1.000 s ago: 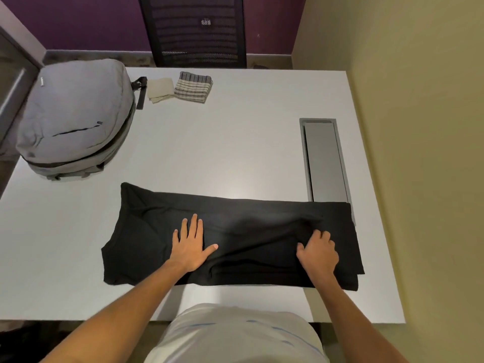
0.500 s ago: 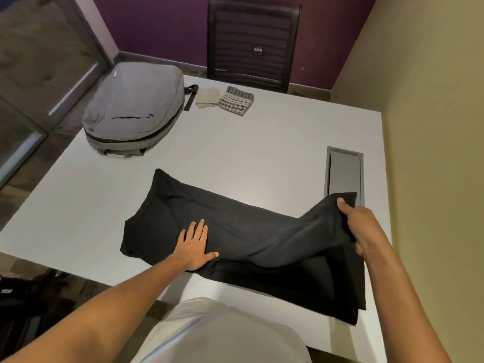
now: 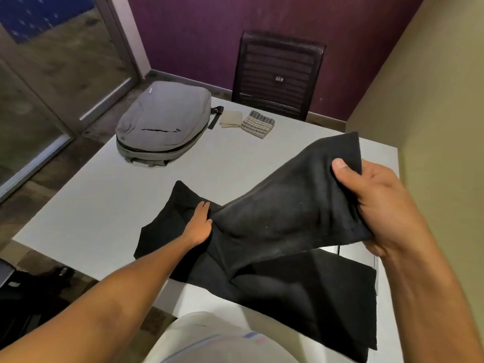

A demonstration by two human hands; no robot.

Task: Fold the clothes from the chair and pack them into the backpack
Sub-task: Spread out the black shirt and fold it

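A black garment (image 3: 282, 216) lies across the near part of the white table (image 3: 110, 205). My right hand (image 3: 377, 203) grips its right end and holds it lifted high above the table, folded over toward the left. My left hand (image 3: 197, 224) lies flat on the garment's middle and presses it down; the lifted cloth hides its thumb side. The grey backpack (image 3: 163, 124) lies zipped at the far left corner. Beside it sit a small beige folded cloth (image 3: 231, 119) and a striped folded cloth (image 3: 258, 123).
A black mesh chair (image 3: 279, 74) stands behind the table's far edge against the purple wall. A yellow wall runs along the table's right side. A glass door is at the left. Dark items lie on the floor at lower left.
My right hand has raised the garment's right end higher and carried it leftward over the rest. My left hand stays pressed on the middle. The camera has turned left.
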